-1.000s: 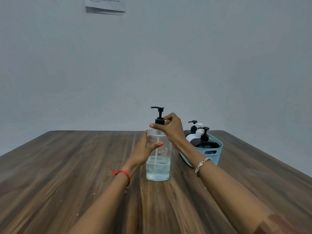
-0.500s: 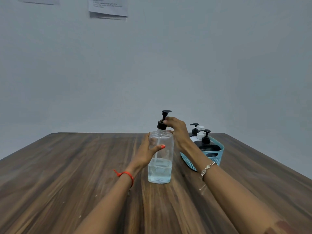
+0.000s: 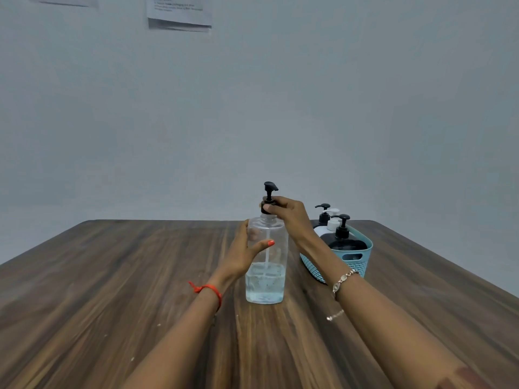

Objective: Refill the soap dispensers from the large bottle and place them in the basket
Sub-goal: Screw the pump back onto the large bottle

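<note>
A large clear bottle (image 3: 266, 282) with a black pump (image 3: 269, 195) stands upright at the middle of the table, about a third full of pale blue liquid. My left hand (image 3: 243, 255) grips its body from the left, thumb across the front. My right hand (image 3: 290, 217) pinches the pump's black collar at the neck. To the right, a teal basket (image 3: 354, 258) holds a black dispenser (image 3: 346, 242) in front, a white one (image 3: 331, 223) and another with a black pump (image 3: 323, 216) behind.
The wooden table (image 3: 112, 290) stretches wide to the left and toward me. Its far edge meets a plain grey wall with papers (image 3: 179, 12) stuck high up. My right forearm passes in front of the basket's left side.
The pump head has turned on the bottle, its spout pointing left, then toward the right. My right hand keeps twisting the collar while the left holds the bottle still.
</note>
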### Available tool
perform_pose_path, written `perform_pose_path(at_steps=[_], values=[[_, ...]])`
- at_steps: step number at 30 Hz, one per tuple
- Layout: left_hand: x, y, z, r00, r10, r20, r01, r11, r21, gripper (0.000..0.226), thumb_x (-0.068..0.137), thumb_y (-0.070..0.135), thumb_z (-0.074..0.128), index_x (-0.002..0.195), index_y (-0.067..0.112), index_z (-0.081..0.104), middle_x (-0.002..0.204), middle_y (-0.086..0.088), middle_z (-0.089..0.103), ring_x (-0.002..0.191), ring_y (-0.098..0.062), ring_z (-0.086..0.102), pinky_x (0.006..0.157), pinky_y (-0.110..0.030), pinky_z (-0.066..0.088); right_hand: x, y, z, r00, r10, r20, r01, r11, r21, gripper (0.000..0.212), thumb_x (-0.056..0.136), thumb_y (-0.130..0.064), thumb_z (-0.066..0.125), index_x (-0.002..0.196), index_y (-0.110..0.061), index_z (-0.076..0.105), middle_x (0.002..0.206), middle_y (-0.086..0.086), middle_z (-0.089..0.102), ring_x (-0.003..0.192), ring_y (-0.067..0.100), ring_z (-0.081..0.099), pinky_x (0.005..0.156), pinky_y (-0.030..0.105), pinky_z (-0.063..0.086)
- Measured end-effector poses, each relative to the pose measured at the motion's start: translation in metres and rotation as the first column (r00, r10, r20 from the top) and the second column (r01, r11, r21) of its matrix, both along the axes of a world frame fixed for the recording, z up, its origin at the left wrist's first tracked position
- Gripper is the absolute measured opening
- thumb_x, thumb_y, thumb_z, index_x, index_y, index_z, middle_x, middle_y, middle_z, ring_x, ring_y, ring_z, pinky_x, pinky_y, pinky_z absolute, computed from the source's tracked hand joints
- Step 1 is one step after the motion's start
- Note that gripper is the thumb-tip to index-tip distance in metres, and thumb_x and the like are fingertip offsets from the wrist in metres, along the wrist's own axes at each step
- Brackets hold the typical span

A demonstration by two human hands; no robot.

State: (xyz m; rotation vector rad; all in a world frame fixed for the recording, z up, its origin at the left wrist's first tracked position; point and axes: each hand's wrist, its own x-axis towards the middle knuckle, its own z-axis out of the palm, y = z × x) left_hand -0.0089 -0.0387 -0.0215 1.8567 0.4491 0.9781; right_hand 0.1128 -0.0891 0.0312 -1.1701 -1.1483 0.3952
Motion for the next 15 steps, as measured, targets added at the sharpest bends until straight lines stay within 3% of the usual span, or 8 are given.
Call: perform_pose_path(at_steps=[2,6,8,11,12,15], values=[[0.0,0.0,0.0,1.0,0.0,-0.006,0.0,1.0,0.003,0.065,0.085,0.028,0.065,0.139,0.018,0.031,0.138,-0.001,0.047,0.128,-0.018,0.044,0.108,-0.042,0.037,-0.001,0.0,-0.001,0.999,-0.051,0.0,0.051,0.998,0.023,0.008,0.076,-0.01,0.073,0.082,-0.012,0.069,0.079,-0.002,0.07,0.071,0.004,0.067,0.076,0.021,0.049],[-0.001,0.001,0.0,1.0,-0.002,-0.02,0.002,1.0,-0.004,0.072,0.085,0.03,0.064,0.144,0.017,0.025,0.144,-0.004,0.041,0.133,-0.02,0.039,0.111,-0.046,0.034,-0.011,0.006,-0.004,0.963,-0.248,0.106,0.245,0.969,0.036,0.036,0.066,-0.022,0.083,0.075,-0.01,0.05,0.085,0.006,0.067,0.076,0.015,0.065,0.069,0.026,0.051],[-0.001,0.0,0.0,1.0,-0.001,-0.016,0.001,1.0,0.0,0.071,0.085,0.03,0.064,0.143,0.018,0.026,0.143,-0.003,0.042,0.131,-0.019,0.04,0.11,-0.046,0.035,-0.01,0.006,-0.001,0.974,-0.202,0.105,0.204,0.979,-0.009,0.033,0.072,-0.026,0.078,0.085,-0.009,0.052,0.088,0.007,0.063,0.08,0.017,0.062,0.071,0.03,0.048],[-0.001,-0.001,0.0,1.0,0.001,-0.002,-0.001,1.0,-0.006,0.068,0.085,0.027,0.065,0.141,0.016,0.028,0.14,-0.004,0.044,0.128,-0.02,0.043,0.109,-0.046,0.036,-0.004,0.002,0.005,0.999,0.002,0.039,-0.001,0.999,-0.04,0.017,0.085,-0.015,0.063,0.1,-0.007,0.062,0.096,0.009,0.066,0.082,0.01,0.063,0.074,0.014,0.048],[-0.001,-0.001,0.0,1.0,0.0,0.0,0.0,1.0,-0.005,0.067,0.085,0.027,0.065,0.141,0.016,0.029,0.139,-0.003,0.045,0.128,-0.019,0.044,0.108,-0.046,0.037,-0.002,0.001,0.005,1.0,0.018,0.021,-0.018,0.999,-0.035,0.014,0.084,-0.012,0.063,0.097,-0.007,0.065,0.095,0.012,0.068,0.079,0.008,0.065,0.073,0.012,0.049],[-0.001,-0.001,0.0,1.0,0.005,-0.017,-0.005,1.0,0.012,0.067,0.085,0.028,0.065,0.14,0.017,0.029,0.139,-0.003,0.045,0.127,-0.019,0.043,0.108,-0.045,0.036,-0.005,0.001,0.002,0.994,-0.109,0.03,0.109,0.994,-0.004,0.019,0.071,-0.017,0.079,0.083,-0.01,0.065,0.087,0.008,0.07,0.076,0.011,0.067,0.075,0.025,0.052]])
